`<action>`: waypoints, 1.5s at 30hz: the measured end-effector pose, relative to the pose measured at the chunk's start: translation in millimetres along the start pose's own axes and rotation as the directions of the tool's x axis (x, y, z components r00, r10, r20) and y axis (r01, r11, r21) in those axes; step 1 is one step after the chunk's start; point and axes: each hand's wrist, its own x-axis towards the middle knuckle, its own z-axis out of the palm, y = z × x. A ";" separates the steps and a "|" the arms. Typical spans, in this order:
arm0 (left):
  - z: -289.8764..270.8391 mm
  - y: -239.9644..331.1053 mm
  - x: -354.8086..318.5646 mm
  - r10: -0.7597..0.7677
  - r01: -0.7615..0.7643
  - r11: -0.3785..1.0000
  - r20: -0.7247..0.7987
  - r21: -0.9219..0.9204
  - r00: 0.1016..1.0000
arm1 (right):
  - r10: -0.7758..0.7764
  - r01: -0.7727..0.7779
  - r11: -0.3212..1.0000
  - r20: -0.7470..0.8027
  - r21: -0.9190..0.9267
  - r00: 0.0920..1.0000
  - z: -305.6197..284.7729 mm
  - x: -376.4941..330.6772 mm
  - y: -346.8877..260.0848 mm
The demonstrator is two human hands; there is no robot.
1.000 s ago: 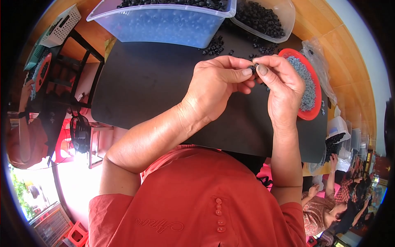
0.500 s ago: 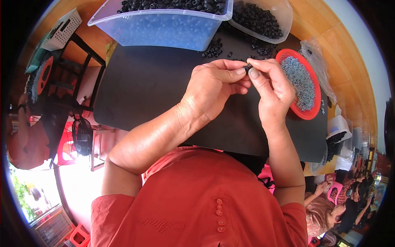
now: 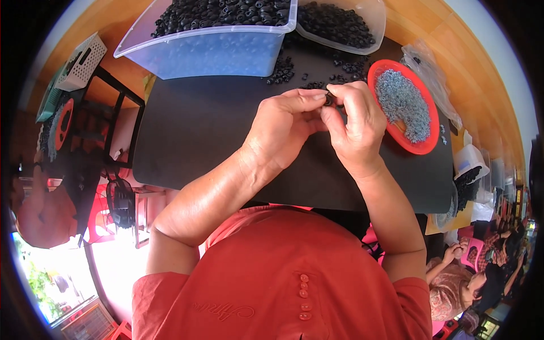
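Note:
Above the dark tabletop, both my hands meet at a small black ring-like piece (image 3: 328, 100). My left hand (image 3: 281, 122) pinches it between thumb and forefinger from the left. From the right, the thumb and curled fingers of my right hand (image 3: 356, 126) close on the same piece. Fingertips cover much of it, so its full shape is hidden. Just right of my right hand, a red bowl (image 3: 418, 149) holds a heap of tiny silvery-blue parts (image 3: 401, 102). Loose black pieces (image 3: 281, 71) lie on the table beyond my hands.
A large translucent bluish tub (image 3: 221, 59) full of black pieces stands at the back left. Beside it is a smaller clear container (image 3: 362, 50) of similar pieces. A clear plastic bag (image 3: 433, 85) lies past the bowl. Other people sit at the lower right; a black stool-like frame (image 3: 116, 107) stands left.
The view has shifted slightly. Both hands still hold the small black piece; my right hand has turned, its fingers more curled around it.

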 end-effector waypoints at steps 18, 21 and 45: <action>-3.2 1.1 1.5 0.004 -0.004 0.997 0.006 0.079 1.000 | -0.117 0.118 0.993 0.043 -0.013 0.992 -8.3 4.3 2.3; -1.3 1.7 1.1 0.006 -0.007 0.999 0.040 0.032 0.999 | -0.118 0.120 0.992 0.066 -0.030 0.991 -9.5 4.9 2.5; 3.6 -2.6 -1.5 0.090 -0.092 0.992 0.018 0.091 0.996 | -0.065 0.066 0.997 0.033 -0.050 0.997 -8.0 5.4 1.8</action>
